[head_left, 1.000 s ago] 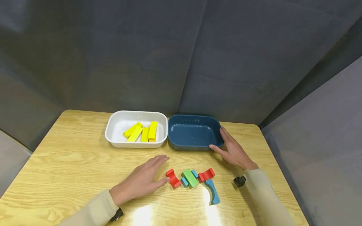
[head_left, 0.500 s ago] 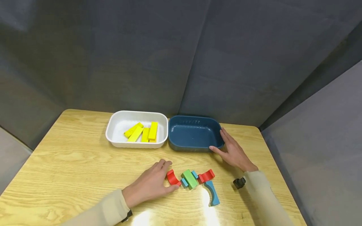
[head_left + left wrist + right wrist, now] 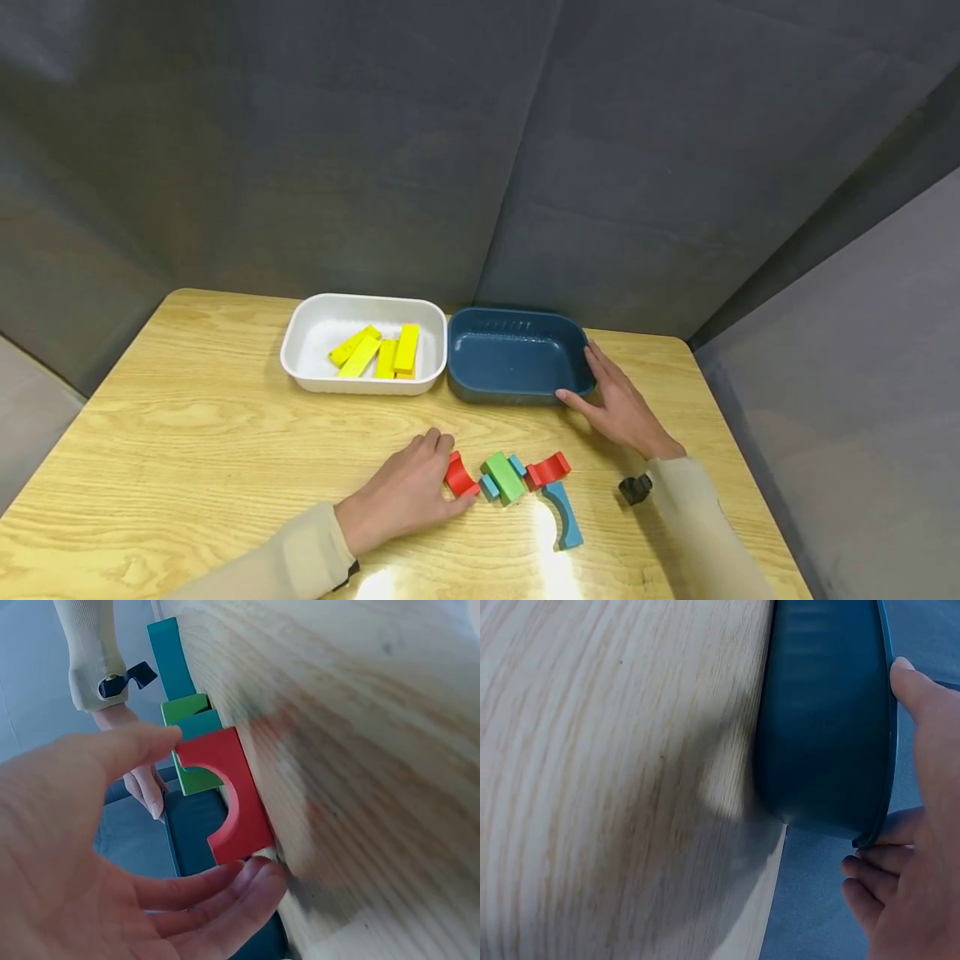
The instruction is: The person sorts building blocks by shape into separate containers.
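Note:
In the head view my left hand (image 3: 408, 496) is at a red arch block (image 3: 461, 475) lying on the table. The left wrist view shows its thumb at one end of the red arch block (image 3: 240, 795) and the curled fingertips at the other. A green block (image 3: 503, 477), small blue blocks (image 3: 490, 487), a second red arch block (image 3: 548, 471) and a blue arch block (image 3: 564, 517) lie to the right. My right hand (image 3: 621, 407) rests on the right front corner of a dark blue bin (image 3: 517, 396), thumb and fingers touching its rim.
A white bin (image 3: 311, 379) holding several yellow blocks (image 3: 360, 354) stands left of the blue bin, side by side with it. Behind the wooden table (image 3: 187, 433) hangs a dark grey curtain (image 3: 375, 167).
My left hand has moved right to the left red arch block, and its thumb and fingers have closed in on its ends. The right hand stays at the blue bin.

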